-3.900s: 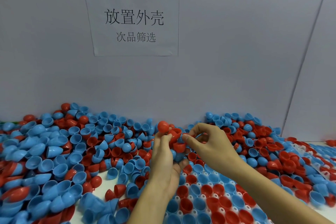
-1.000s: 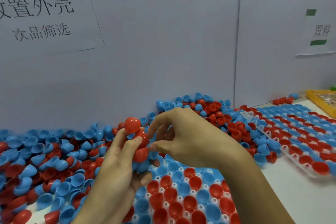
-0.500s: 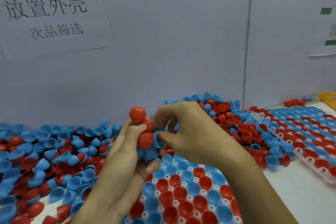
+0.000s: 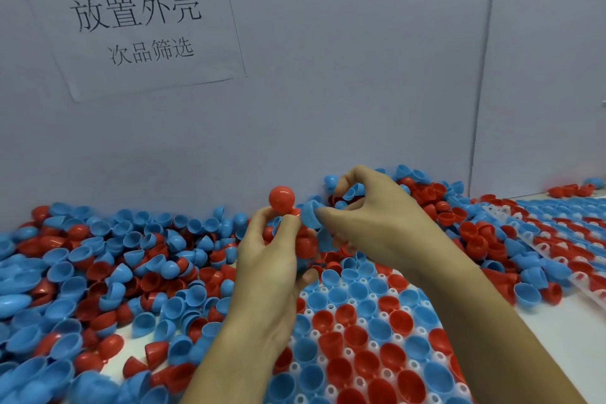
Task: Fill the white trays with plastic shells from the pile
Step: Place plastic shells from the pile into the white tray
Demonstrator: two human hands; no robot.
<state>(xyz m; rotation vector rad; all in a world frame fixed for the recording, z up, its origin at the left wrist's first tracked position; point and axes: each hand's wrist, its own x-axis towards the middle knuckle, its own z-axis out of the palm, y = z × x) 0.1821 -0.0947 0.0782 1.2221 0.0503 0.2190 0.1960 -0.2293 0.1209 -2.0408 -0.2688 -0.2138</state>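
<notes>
Above the near white tray (image 4: 352, 343), a blue shell (image 4: 310, 214) was pinched by the right hand (image 4: 370, 226), now drawn clear of the red-and-blue stack (image 4: 296, 233) gripped in the left hand's (image 4: 269, 264) curled fingers. Pile (image 4: 108, 272) lay left. Stack's lower shells were hidden by fingers.

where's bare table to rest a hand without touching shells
Bare table lies between the near tray and the far tray, on the right. A small gap opens in the pile; elsewhere it is crowded.
</notes>
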